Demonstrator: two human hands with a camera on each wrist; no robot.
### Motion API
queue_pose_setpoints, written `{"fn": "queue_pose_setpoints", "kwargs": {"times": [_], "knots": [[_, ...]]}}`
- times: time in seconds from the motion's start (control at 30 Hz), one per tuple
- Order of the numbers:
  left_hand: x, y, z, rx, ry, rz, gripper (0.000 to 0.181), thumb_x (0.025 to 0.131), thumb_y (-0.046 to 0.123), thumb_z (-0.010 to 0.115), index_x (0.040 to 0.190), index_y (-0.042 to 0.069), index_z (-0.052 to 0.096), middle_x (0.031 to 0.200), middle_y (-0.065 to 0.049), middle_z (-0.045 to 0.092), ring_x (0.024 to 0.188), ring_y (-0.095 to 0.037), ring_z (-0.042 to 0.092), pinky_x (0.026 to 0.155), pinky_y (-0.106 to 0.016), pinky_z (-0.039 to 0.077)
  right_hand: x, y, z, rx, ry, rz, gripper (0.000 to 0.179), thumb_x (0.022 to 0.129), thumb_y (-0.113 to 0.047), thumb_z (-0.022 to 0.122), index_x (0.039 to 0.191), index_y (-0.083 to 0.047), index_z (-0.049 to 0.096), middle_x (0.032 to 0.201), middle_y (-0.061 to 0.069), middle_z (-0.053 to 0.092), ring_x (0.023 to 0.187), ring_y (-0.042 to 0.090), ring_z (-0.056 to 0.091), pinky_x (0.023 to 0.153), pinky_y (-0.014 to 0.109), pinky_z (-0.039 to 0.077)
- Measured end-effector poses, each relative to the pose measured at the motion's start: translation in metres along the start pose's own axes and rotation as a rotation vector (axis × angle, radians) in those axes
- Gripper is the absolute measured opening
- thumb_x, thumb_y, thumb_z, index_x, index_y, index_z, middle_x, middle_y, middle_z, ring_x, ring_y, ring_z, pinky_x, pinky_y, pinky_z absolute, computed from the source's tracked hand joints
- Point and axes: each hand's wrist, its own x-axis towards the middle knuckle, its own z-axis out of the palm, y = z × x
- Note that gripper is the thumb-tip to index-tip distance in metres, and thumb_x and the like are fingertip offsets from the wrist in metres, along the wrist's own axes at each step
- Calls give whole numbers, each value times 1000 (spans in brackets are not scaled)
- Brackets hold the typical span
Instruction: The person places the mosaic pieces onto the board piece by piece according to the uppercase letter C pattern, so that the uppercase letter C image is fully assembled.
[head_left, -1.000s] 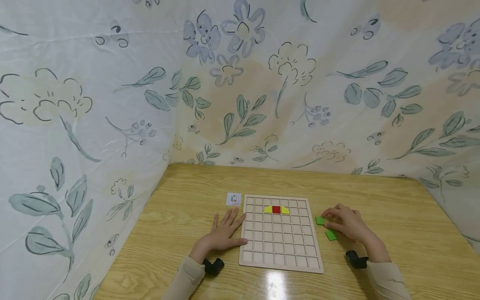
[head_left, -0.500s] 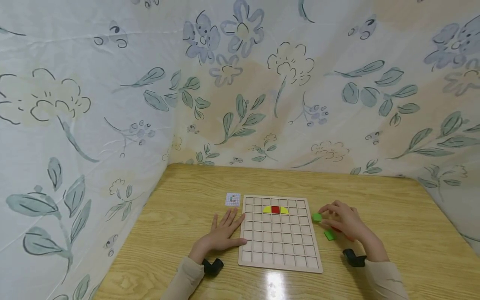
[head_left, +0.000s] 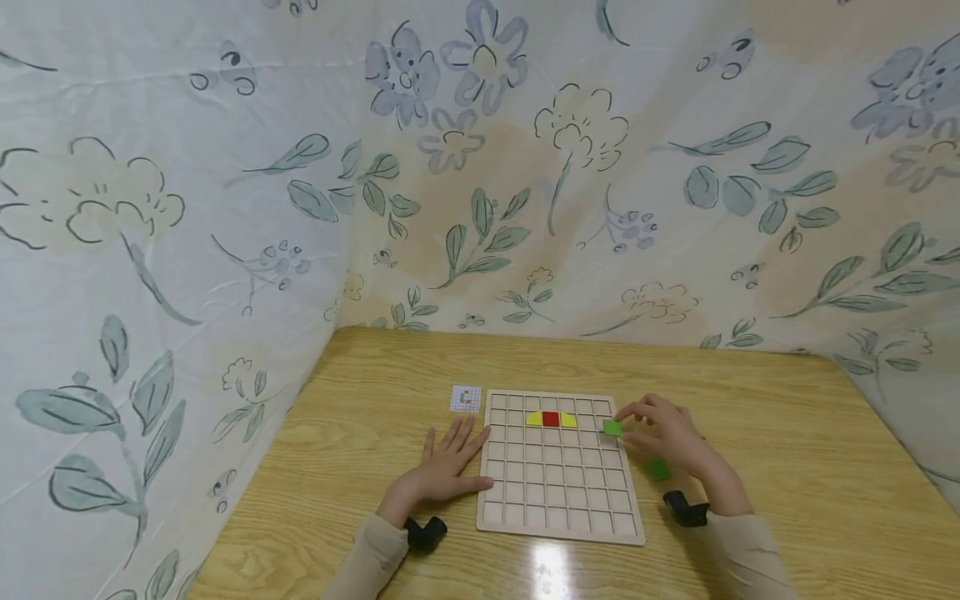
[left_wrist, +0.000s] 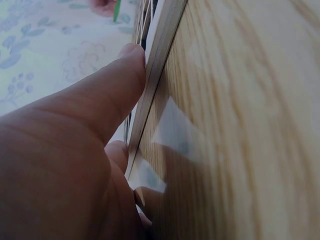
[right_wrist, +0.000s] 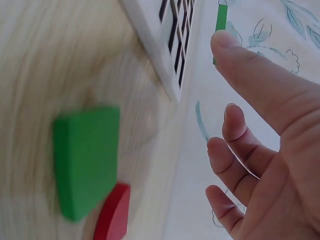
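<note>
Pinching a green square tile [head_left: 612, 427], the right hand [head_left: 671, 435] hovers while the spread left hand [head_left: 441, 475] seemingly steadies a pale wooden grid board [head_left: 553, 477].

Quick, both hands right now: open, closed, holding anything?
Left hand: open, its thumb on the edge of the grid board.
Right hand: closed in a pinch, holding a green tile off the table.

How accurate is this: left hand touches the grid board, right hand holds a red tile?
Colour's wrong: the tile in the right hand is green, not red, as the head view shows. The left hand does touch the grid board.
</note>
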Motion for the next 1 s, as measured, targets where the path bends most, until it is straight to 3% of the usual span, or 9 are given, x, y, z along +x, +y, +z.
{"fn": "queue_pose_setpoints", "kwargs": {"times": [0.2, 0.43, 1.0], "knots": [[1, 1, -3, -3, -1, -2, 79, 90, 57, 47, 151, 21, 12, 156, -9, -4, 142, -30, -10, 106, -61, -13, 11, -4, 9, -12, 26, -51, 22, 78, -20, 75, 98, -22, 68, 85, 0, 55, 82, 19, 49, 78, 47, 25], [2, 2, -4, -9, -2, 2, 79, 90, 56, 47, 150, 20, 13, 156, -10, -4, 142, -30, -10, 105, -61, -13, 21, -19, 19, -14, 0, -81, 23, 76, -19, 76, 97, -21, 68, 84, 1, 56, 80, 19, 49, 76, 42, 26], [4, 0, -8, -1, -9, -2, 79, 89, 57, 46, 151, 20, 12, 156, -10, -4, 142, -31, -9, 105, -62, -12, 41, -51, 39, 34, -41, -119, 22, 77, -20, 75, 98, -19, 68, 85, 4, 56, 81, 23, 52, 80, 50, 25]]}}
